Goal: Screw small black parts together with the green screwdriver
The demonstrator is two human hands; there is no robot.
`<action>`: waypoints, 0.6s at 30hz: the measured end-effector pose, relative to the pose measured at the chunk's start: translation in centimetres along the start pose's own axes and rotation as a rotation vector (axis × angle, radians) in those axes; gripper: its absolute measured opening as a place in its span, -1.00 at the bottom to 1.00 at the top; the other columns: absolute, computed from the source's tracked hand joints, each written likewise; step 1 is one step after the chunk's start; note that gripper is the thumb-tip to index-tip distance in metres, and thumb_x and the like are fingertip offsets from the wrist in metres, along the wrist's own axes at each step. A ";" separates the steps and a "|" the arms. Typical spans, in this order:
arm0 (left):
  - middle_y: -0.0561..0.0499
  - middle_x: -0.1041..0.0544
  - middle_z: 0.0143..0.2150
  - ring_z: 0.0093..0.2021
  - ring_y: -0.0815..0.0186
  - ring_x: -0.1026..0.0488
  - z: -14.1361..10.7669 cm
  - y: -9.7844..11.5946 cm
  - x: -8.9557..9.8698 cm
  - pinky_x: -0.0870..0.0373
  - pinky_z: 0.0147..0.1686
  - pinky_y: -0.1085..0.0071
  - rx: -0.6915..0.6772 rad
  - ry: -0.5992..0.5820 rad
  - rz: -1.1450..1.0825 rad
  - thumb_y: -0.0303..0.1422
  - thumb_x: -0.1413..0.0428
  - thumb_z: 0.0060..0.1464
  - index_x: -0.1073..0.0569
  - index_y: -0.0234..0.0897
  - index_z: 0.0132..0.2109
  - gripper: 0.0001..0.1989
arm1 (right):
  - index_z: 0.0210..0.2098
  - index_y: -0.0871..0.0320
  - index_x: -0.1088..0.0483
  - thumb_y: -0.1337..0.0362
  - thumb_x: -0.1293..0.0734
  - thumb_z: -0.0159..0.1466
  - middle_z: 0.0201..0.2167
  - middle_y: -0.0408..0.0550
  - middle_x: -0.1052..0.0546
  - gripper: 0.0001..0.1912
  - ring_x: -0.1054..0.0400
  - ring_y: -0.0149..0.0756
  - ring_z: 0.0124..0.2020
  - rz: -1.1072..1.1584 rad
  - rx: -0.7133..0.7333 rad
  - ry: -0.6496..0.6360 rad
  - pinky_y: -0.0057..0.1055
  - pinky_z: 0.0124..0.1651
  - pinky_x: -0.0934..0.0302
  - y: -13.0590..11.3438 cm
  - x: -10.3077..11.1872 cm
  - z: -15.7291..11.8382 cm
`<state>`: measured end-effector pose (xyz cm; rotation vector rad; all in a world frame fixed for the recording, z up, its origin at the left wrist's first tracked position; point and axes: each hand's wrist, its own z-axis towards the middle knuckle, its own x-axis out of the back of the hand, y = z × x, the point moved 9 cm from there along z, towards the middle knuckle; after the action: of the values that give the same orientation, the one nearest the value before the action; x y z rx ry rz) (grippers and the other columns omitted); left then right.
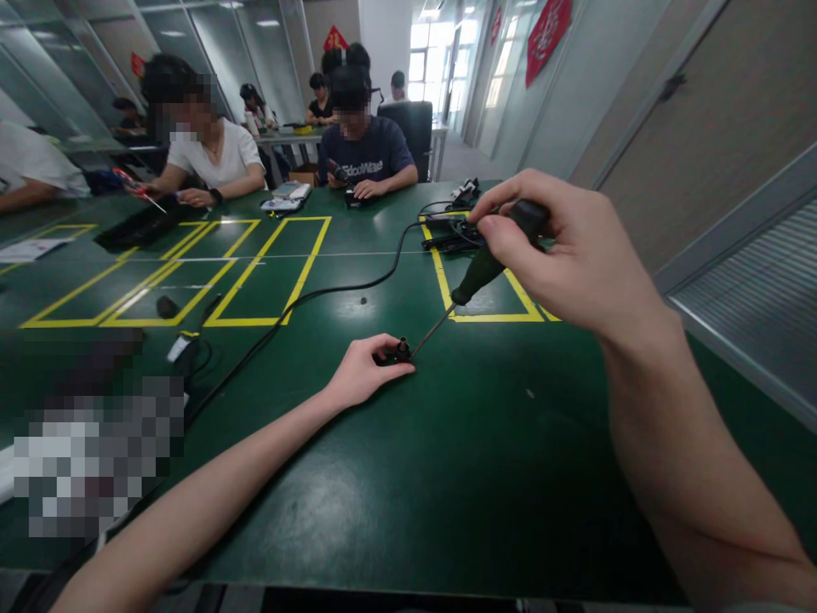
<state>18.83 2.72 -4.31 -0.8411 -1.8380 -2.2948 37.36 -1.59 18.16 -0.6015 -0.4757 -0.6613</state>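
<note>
My left hand [365,369] rests on the green table and pinches a small black part [401,351] between thumb and fingers. A short round post sticks up from that part. My right hand [555,247] is raised to the right, its fingers wrapped round the dark green handle of a screwdriver [478,275]. The metal shaft slants down to the left, and its tip is at the right side of the black part; whether it touches is too small to tell.
A black cable [332,289] curves across the green table [383,511]. Black parts [447,230] lie behind my right hand. Yellow tape outlines [248,323] mark the tabletop. A dark lump [167,306] and a blurred-out object [102,451] are at left. Several people sit beyond.
</note>
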 end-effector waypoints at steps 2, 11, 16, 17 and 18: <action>0.01 -0.70 -0.22 -0.25 0.26 -0.50 0.0 0.0 0.0 -0.37 -0.18 0.34 0.000 -0.002 0.007 -0.21 -0.41 -0.02 -0.67 -0.24 -0.13 -0.69 | -0.25 0.07 -0.43 0.23 -0.29 0.30 -0.47 -0.16 -0.38 -0.91 -0.24 -0.30 -0.44 0.072 0.041 -0.053 -0.32 -0.35 -0.06 -0.7 -0.3 -0.1; 0.01 -0.70 -0.24 -0.25 0.25 -0.51 -0.1 0.2 0.1 -0.39 -0.16 0.32 -0.003 0.000 0.012 -0.19 -0.40 -0.01 -0.66 -0.23 -0.13 -0.68 | -0.38 0.07 -0.32 0.21 -0.30 0.35 -0.54 -0.22 -0.32 -0.83 -0.17 -0.38 -0.50 0.056 0.036 0.033 -0.35 -0.39 0.00 -1.3 0.2 -0.2; -0.01 -0.70 -0.24 -0.23 0.23 -0.53 -0.1 0.2 0.1 -0.41 -0.15 0.31 -0.006 -0.001 0.009 -0.18 -0.40 -0.02 -0.66 -0.24 -0.13 -0.67 | -0.38 0.05 -0.32 0.31 -0.23 0.26 -0.44 -0.12 -0.43 -0.92 -0.28 -0.27 -0.40 0.116 0.081 -0.019 -0.30 -0.33 -0.08 -1.6 0.0 -0.2; -0.01 -0.70 -0.23 -0.23 0.23 -0.53 -0.1 0.2 0.1 -0.42 -0.15 0.31 -0.009 -0.001 0.008 -0.18 -0.40 -0.01 -0.66 -0.24 -0.13 -0.67 | -0.39 0.06 -0.31 0.26 -0.21 0.32 -0.47 -0.12 -0.41 -0.85 -0.25 -0.28 -0.42 0.084 0.069 -0.017 -0.29 -0.34 -0.05 -1.4 0.0 -0.2; -0.01 -0.70 -0.23 -0.23 0.23 -0.53 0.0 0.2 0.1 -0.42 -0.15 0.31 -0.010 -0.002 0.008 -0.18 -0.40 -0.01 -0.66 -0.24 -0.13 -0.67 | -0.40 0.06 -0.31 0.19 -0.20 0.38 -0.51 -0.13 -0.37 -0.77 -0.21 -0.30 -0.46 0.037 0.050 -0.003 -0.29 -0.36 0.00 -1.2 0.1 -0.2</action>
<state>18.84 2.64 -4.10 -0.8509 -1.8214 -2.3015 36.59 -2.54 18.48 -0.5629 -0.4815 -0.6118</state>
